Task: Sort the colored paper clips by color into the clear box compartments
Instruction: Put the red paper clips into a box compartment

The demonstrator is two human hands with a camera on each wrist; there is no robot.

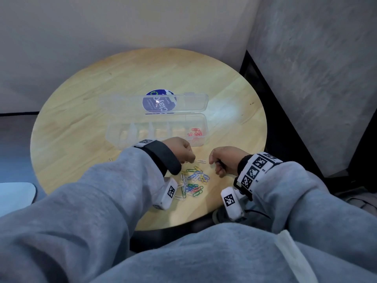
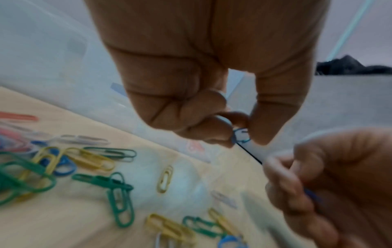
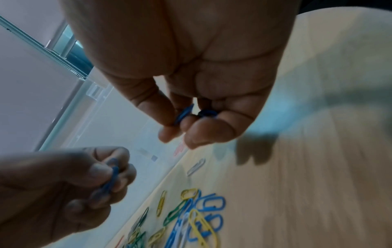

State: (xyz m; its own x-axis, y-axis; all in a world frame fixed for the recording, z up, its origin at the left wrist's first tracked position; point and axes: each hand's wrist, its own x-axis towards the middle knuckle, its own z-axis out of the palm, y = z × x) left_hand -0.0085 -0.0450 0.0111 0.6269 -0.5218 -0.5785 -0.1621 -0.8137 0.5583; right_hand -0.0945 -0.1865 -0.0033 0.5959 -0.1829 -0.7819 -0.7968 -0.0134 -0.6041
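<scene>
A heap of colored paper clips point(image 1: 193, 181) lies on the round wooden table point(image 1: 81, 119), between my two hands. My left hand point(image 1: 186, 155) hovers over the heap's far edge and pinches a blue clip point(image 2: 240, 136) between thumb and curled fingers. My right hand point(image 1: 214, 162) is just to the right, its fingers curled round blue clips point(image 3: 184, 114). A single white clip point(image 1: 201, 161) lies between the hands. Behind them stands the clear compartment box point(image 1: 122, 135) with its lid open; red clips point(image 1: 194, 132) fill the rightmost compartment.
The box's open lid point(image 1: 189, 101) lies flat behind it over a round blue sticker point(image 1: 159, 102). One stray clip point(image 1: 110, 159) sits left of my left sleeve. A wall stands close behind the table, and a dark edge runs along its right.
</scene>
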